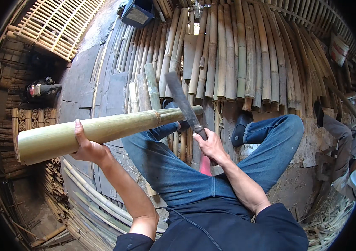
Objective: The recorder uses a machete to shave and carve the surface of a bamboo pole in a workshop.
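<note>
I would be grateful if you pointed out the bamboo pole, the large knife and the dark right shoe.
Bamboo pole (112, 128): head view, middle of its outer wall.
Large knife (185, 105): head view, on its blade.
Dark right shoe (239, 131): head view, on its upper.

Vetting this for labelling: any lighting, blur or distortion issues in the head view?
Head view: black fisheye vignette at the corners, with bamboo poles bowing toward the right rim; deep shadow at far left, behind the stacked bundles; strong light on the slatted panel, upper left; knife blade perhaps slightly soft; bamboo tube, left hand and right hand read clearly.
</note>
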Demonstrator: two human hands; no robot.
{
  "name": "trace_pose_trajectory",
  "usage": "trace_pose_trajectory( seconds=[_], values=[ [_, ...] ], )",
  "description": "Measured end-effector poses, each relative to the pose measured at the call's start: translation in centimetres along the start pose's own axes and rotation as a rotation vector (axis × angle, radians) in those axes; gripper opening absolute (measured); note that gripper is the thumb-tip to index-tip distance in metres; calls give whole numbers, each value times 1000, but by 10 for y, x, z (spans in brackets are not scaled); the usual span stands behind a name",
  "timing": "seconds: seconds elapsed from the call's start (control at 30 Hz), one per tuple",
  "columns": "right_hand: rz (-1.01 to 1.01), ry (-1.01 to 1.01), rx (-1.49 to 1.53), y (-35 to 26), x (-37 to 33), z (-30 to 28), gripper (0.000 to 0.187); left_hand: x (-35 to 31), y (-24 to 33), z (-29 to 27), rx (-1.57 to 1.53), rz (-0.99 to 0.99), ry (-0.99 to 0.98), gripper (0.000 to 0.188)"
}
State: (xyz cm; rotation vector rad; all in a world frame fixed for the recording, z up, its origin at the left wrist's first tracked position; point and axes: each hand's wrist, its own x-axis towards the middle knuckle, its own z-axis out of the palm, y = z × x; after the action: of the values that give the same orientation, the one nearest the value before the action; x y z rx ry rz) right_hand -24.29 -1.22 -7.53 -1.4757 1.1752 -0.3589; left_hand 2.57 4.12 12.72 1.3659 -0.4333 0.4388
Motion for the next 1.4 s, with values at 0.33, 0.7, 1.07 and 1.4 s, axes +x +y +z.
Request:
trace_pose_trajectory(
  seconds=[0.33,0.7,1.07,1.4],
  values=[
    [636,-532,1129,32,19,13,15,-6,8,5,29,-38,-30,58],
    [736,-490,1100,40,20,55,11,-19,17,26,8,-6,26,61],
    [581,-666,1006,-9,-2,42,16,-31,24,31,32,-33,33,72],
    [996,-338,1255,30,31,50,20,-38,21,46,31,15,46,68]
  ],
)
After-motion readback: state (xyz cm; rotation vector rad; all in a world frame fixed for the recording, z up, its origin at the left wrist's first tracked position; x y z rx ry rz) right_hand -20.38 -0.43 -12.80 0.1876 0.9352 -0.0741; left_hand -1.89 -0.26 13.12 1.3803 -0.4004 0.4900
